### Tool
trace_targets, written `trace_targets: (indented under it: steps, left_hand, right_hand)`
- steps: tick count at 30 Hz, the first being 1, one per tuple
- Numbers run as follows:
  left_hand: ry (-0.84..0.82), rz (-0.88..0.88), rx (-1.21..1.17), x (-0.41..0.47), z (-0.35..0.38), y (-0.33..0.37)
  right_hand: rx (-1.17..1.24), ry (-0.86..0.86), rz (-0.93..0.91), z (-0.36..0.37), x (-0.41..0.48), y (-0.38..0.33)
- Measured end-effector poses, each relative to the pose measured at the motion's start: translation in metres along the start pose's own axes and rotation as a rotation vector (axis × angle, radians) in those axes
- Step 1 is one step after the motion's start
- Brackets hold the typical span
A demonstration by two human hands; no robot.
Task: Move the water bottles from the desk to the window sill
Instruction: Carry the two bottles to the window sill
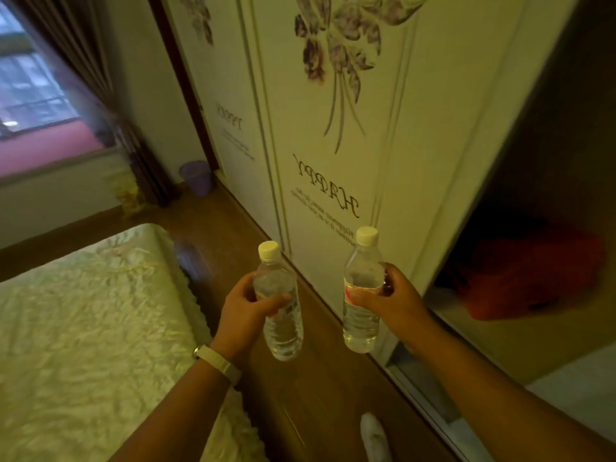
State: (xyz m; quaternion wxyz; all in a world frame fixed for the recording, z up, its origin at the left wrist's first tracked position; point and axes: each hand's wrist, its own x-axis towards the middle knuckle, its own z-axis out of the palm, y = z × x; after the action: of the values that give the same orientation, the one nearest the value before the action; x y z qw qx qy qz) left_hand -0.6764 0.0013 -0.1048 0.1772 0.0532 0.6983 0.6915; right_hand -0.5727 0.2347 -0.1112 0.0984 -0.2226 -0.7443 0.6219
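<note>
Clear plastic, white-capped: the left bottle (282, 308) sits near upright in the curled left hand (245, 316), the right bottle (361, 291) in the curled right hand (395, 303). The window sill (56, 148) lies ahead-left, nearer the left hand.

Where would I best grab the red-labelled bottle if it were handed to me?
Take the red-labelled bottle by its lower body, coming from the left. It is upright, and the right hand wraps its label band from the right, leaving the round base bare.

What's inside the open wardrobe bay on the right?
A red bundle, blurred, lies on a pale shelf. Above it the bay is dark, and the sliding door covers whatever lies further left.
</note>
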Motion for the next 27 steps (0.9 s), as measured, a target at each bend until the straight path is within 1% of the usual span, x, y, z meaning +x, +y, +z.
trace_targets:
  steps: [4,8,14,20,24,27]
  left_hand:
    - [0.163,0.000,0.003,0.022,0.009,0.008]
    - [0.272,0.054,-0.003,0.046,0.023,0.025]
    - [0.445,0.119,-0.020,0.069,0.032,0.042]
    - [0.562,0.109,-0.058,0.098,0.001,0.042]
    - [0.619,0.073,-0.074,0.129,-0.034,0.031]
    - [0.625,0.052,-0.100,0.162,-0.066,0.025]
  right_hand:
    - [0.013,-0.149,-0.044,0.001,0.058,-0.009]
    - [0.027,-0.284,-0.103,-0.002,0.115,-0.030]
    - [0.026,-0.408,-0.142,0.011,0.171,-0.049]
    - [0.039,-0.521,-0.078,0.050,0.212,-0.047]
    - [0.007,-0.568,-0.047,0.093,0.245,-0.044]
    - [-0.024,-0.580,-0.030,0.132,0.276,-0.046]
